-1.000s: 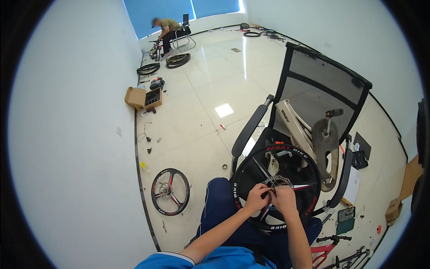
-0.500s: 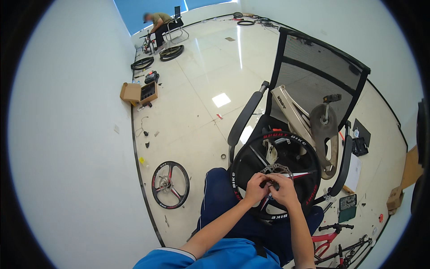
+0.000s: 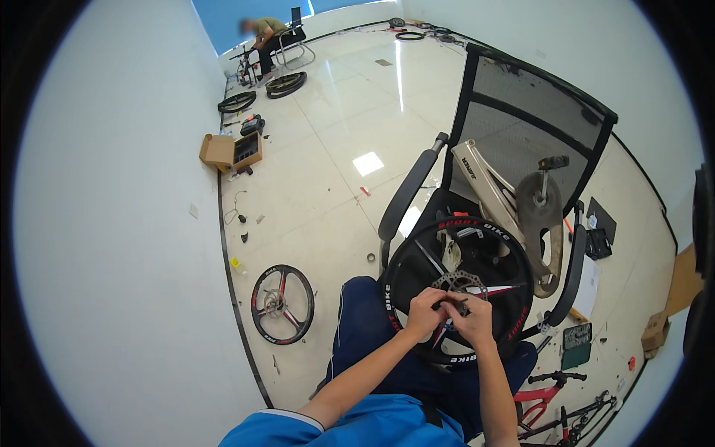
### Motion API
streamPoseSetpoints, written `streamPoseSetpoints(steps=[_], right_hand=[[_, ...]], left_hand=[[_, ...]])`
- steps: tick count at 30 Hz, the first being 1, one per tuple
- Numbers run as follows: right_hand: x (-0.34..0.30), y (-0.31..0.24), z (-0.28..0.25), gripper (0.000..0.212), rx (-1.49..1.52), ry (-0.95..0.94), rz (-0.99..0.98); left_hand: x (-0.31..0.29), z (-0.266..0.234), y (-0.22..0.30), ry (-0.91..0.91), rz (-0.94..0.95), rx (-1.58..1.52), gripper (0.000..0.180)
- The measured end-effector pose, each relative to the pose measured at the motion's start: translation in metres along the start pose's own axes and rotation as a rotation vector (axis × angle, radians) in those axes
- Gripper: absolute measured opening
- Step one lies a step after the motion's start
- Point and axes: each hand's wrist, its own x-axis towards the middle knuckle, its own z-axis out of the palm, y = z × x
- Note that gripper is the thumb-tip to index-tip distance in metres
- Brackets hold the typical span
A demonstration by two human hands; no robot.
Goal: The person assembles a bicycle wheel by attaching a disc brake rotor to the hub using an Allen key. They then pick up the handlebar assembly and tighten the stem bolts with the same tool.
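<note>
Left hand and right hand meet over the hub area of a black three-spoke bicycle wheel with red-and-white rim lettering. Fingers bent, fingertips together; can't tell if either grips anything, contact hidden. Wheel is lying face up, far part over the seat of a black mesh-back office chair, near edge over navy trousers. Silver perforated disc rotor sits at wheel centre, just beyond the fingers. Pale metal bike frame part leans on the chair beyond the wheel, worn grey plate-like part right of it. Floor left: second black three-spoke wheel with red accents, open brown cardboard box farther off. Lower right: pinkish-red bike frame. Co-worker sits far back, bent forward.
</note>
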Motion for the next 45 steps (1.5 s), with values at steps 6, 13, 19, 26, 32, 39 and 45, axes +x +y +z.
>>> streamPoseSetpoints(steps=[6, 13, 19, 26, 32, 39, 45], right_hand=[[-0.008, 0.031, 0.009, 0.022, 0.153, 0.038, 0.088], [-0.006, 0.032, 0.012, 0.021, 0.191, 0.237, 0.13], [-0.005, 0.01, 0.011, 0.021, 0.252, 0.177, 0.103], [-0.004, 0.014, 0.008, 0.019, 0.184, 0.145, 0.125], [-0.001, 0.013, 0.008, 0.02, 0.058, 0.163, 0.054], [-0.002, 0.015, 0.012, 0.019, 0.238, 0.173, 0.093], [-0.005, 0.017, 0.012, 0.02, 0.093, 0.216, -0.013]], left_hand=[[0.0, 0.006, -0.008, -0.06, 0.096, 0.004, 0.016], [0.001, 0.006, 0.012, 0.075, -0.016, -0.01, 0.019], [0.005, 0.0, 0.008, 0.003, 0.019, 0.009, 0.018], [0.005, -0.005, 0.009, -0.02, 0.044, 0.03, 0.019], [0.005, -0.001, 0.009, -0.014, -0.038, -0.029, 0.018], [0.008, -0.004, 0.005, -0.051, 0.108, 0.067, 0.021], [0.01, -0.012, 0.018, -0.023, 0.11, 0.007, 0.021]])
